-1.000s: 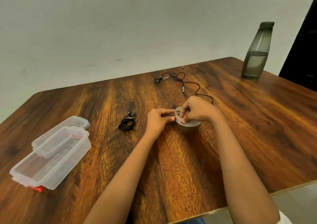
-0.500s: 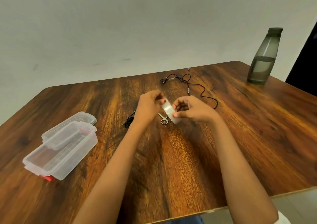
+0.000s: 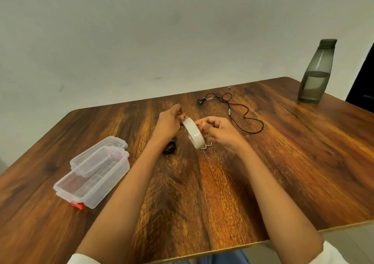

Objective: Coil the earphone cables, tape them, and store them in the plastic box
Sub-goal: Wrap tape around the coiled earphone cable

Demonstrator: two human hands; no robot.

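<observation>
Head view showed the tape roll (image 3: 193,132) raised above the surface (image 3: 283,162), standing on its edge between both hands. Its flat face was turned toward the left hand and the rim ran from far-left to near-right. The left hand (image 3: 167,123) pinched the far upper rim with curled fingertips. By my judgement it was searching for the free end of the tape, but no loose end was visible. The right hand (image 3: 220,131) gripped the roll from the other side, with the thumb and fingers bent around it. Neither hand was open.

The coiled earphone (image 3: 170,149) lay on the surface just beside the left wrist and partly hidden by it, below and to the left of the roll. So the left hand was the nearer one for reaching it. Small scissors (image 3: 206,147) lay under the roll, only the ring handles showing.

The loose earphone cable (image 3: 240,112) stretched out on the far side, beyond the right hand, not yet coiled. The plastic box (image 3: 95,185) stood open, well apart to the left, and its lid (image 3: 99,152) rested across the far end. A grey bottle (image 3: 315,71) stood at the far right corner.
</observation>
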